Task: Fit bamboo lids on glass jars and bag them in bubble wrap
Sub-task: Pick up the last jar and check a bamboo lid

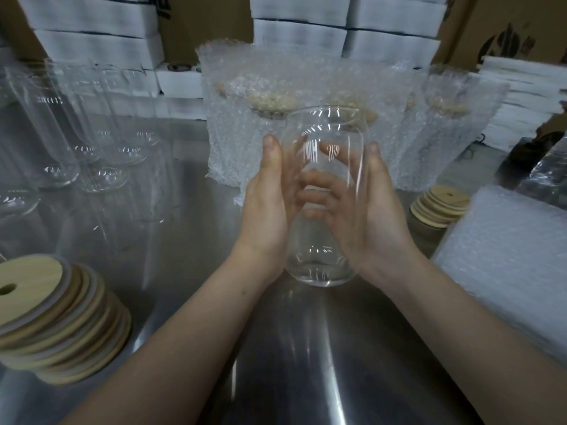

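A clear glass jar point(322, 265) without a lid is held up above the steel table point(190, 240), tilted with its mouth pointing away from me. My left hand point(267, 204) grips its left side and my right hand point(365, 207) grips its right side, fingers curled round behind the glass. A stack of bamboo lids point(58, 317) with straw holes lies at the near left. A smaller lid stack point(438, 207) sits to the right of my right hand. Several lidded jars in bubble wrap bags point(245, 118) stand behind the jar.
Several empty glass jars point(61, 142) stand upside down at the left. A pile of bubble wrap bags point(509, 256) lies at the right edge. White foam boxes point(92, 32) and cardboard cartons are stacked along the back. A dark object point(527, 151) lies at the far right.
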Motion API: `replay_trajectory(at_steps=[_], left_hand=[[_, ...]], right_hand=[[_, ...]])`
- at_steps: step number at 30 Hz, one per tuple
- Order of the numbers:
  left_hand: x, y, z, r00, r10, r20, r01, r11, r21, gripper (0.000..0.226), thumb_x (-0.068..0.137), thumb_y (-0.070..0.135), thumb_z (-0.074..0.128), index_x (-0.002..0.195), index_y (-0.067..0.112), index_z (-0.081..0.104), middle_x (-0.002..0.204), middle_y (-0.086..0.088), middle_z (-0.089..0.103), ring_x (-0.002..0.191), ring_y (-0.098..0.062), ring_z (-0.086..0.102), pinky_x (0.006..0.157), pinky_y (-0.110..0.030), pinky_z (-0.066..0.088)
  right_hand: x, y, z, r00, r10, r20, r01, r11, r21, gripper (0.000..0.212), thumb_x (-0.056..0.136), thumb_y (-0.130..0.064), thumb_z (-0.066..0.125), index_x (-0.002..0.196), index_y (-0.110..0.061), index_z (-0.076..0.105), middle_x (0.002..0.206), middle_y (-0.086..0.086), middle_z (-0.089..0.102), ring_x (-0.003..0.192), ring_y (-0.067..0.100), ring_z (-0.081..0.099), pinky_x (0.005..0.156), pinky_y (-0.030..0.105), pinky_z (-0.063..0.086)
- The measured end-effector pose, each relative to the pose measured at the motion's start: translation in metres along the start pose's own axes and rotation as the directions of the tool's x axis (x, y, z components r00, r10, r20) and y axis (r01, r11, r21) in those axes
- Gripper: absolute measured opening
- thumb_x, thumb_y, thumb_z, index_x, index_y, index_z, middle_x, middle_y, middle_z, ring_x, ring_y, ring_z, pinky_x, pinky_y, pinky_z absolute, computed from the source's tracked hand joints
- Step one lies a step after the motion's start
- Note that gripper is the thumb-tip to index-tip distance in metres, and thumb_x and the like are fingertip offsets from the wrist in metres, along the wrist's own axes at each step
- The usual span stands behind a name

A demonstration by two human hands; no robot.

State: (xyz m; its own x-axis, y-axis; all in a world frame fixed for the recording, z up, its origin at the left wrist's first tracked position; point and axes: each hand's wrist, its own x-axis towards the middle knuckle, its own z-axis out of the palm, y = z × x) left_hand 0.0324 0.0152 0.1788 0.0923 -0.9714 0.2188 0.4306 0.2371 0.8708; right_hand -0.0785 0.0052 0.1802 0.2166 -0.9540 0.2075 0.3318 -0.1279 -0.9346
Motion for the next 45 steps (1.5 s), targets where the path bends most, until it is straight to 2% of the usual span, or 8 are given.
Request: replay_trajectory(at_steps=[3,10,14,17,24,30,39,45], left_hand=[[0.0,0.002,-0.002,0.987,0.116,-0.114,-0.115,0.993,0.01,0.034,0.104,0.035,0.037,0.118,0.019,0.063,0.12,-0.009,0.069,0.11,-0.023,0.067,0.093,-0.036,0.055],[-0.01,0.002,0.008,0.975,0.203,-0.087,-0.192,0.974,0.118,0.029,0.101,0.04,0.042,0.112,0.023,0.064,0.105,0.001,0.073,0.094,-0.012,0.071,0.073,-0.024,0.057],[-0.018,-0.007,0.016,0.974,0.227,0.023,-0.224,0.938,0.264,0.072,0.076,0.066,0.056,0.135,0.027,0.045,0.12,0.013,0.061,0.103,0.006,0.062,0.074,-0.01,0.051],[-0.018,-0.008,0.015,0.966,0.257,-0.011,-0.244,0.932,0.269,0.079,0.066,0.067,0.06,0.134,0.031,0.041,0.123,0.001,0.063,0.105,-0.008,0.067,0.079,-0.024,0.057],[-0.018,-0.015,0.014,0.934,0.351,-0.07,-0.325,0.914,0.241,0.065,0.077,0.064,0.046,0.12,0.016,0.055,0.089,0.008,0.072,0.079,-0.005,0.072,0.058,-0.016,0.052],[-0.015,-0.014,0.012,0.954,0.289,-0.074,-0.278,0.951,0.137,0.056,0.092,0.059,0.031,0.116,0.018,0.062,0.094,-0.012,0.071,0.077,-0.016,0.073,0.056,-0.02,0.054],[-0.005,-0.01,0.002,0.962,0.264,-0.075,-0.239,0.94,0.244,0.059,0.096,0.054,0.019,0.124,0.024,0.061,0.097,0.0,0.075,0.081,-0.02,0.073,0.071,-0.037,0.059],[-0.006,-0.006,0.002,0.965,0.26,-0.021,-0.237,0.906,0.35,0.049,0.093,0.061,0.024,0.109,0.038,0.063,0.088,-0.004,0.073,0.072,-0.023,0.071,0.068,-0.039,0.058]], right_hand=[[-0.001,-0.001,0.0,0.993,0.061,0.099,-0.062,0.998,0.007,0.064,0.096,-0.064,0.016,0.137,-0.025,0.045,0.113,0.015,0.072,0.099,0.033,0.071,0.088,0.049,0.056],[-0.001,-0.002,0.006,0.991,-0.099,-0.092,0.09,0.992,-0.09,0.059,0.087,-0.064,0.028,0.122,-0.025,0.056,0.092,0.009,0.073,0.076,0.023,0.07,0.068,0.037,0.055],[-0.004,0.002,0.01,0.957,-0.217,-0.193,0.181,0.965,-0.189,0.06,0.087,-0.058,0.033,0.127,-0.019,0.054,0.101,0.012,0.073,0.085,0.023,0.07,0.074,0.035,0.055],[-0.007,0.004,0.013,0.95,-0.257,-0.179,0.211,0.947,-0.243,0.059,0.088,-0.057,0.032,0.127,-0.018,0.053,0.096,0.006,0.072,0.085,0.017,0.071,0.069,0.026,0.056],[-0.003,0.0,0.01,0.966,-0.121,-0.23,0.089,0.986,-0.143,0.045,0.103,-0.05,0.026,0.111,-0.018,0.057,0.087,0.011,0.066,0.077,0.024,0.066,0.063,0.03,0.054],[0.0,-0.006,0.005,0.974,0.012,-0.226,-0.009,1.0,0.017,0.025,0.101,-0.028,0.04,0.091,-0.015,0.059,0.064,0.001,0.061,0.056,0.014,0.057,0.049,0.025,0.048],[-0.001,-0.009,0.0,0.967,-0.238,-0.097,0.191,0.918,-0.348,0.06,0.086,-0.065,0.026,0.111,-0.029,0.067,0.113,-0.01,0.065,0.107,0.008,0.059,0.094,0.033,0.043],[0.002,-0.015,-0.007,0.965,-0.26,-0.026,0.243,0.929,-0.279,0.054,0.07,-0.061,0.051,0.11,-0.027,0.062,0.106,-0.01,0.067,0.103,0.009,0.061,0.087,0.032,0.043]])
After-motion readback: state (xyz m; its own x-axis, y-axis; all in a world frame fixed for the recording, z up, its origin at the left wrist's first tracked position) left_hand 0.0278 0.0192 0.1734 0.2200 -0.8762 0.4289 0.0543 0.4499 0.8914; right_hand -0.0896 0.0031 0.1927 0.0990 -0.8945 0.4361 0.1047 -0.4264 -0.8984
